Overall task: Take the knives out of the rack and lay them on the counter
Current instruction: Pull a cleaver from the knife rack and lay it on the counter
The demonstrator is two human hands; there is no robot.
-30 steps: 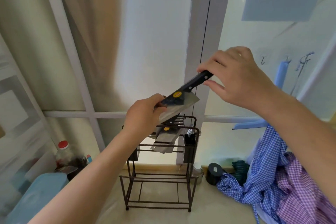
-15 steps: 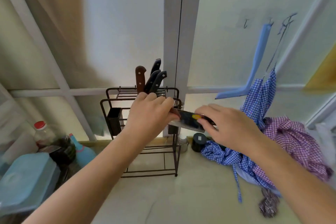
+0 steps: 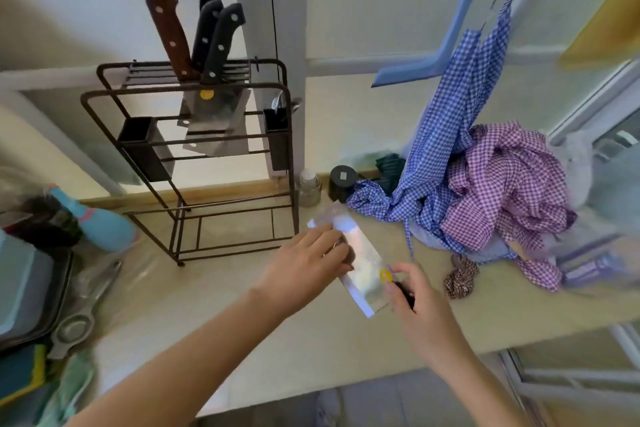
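A shiny cleaver (image 3: 360,270) with a yellow sticker lies flat or nearly flat on the beige counter (image 3: 277,333), right of the rack. My right hand (image 3: 415,302) is closed around its black handle. My left hand (image 3: 311,263) rests its fingers on the blade's back edge. The dark wire rack (image 3: 194,149) stands at the counter's back. Several knives stay in it: one brown-handled knife (image 3: 166,28) and three black-handled knives (image 3: 218,35), their wide blades hanging inside.
Blue and purple checked cloths (image 3: 478,184) are piled to the right of the cleaver. A small glass jar (image 3: 309,187) and a black container (image 3: 342,180) stand behind it. A teal bottle (image 3: 97,222), a tray (image 3: 24,295) and a metal tool (image 3: 83,308) crowd the left.
Both hands have brought the cleaver down from in front of the rack to the counter on its right. My view has tilted downward.
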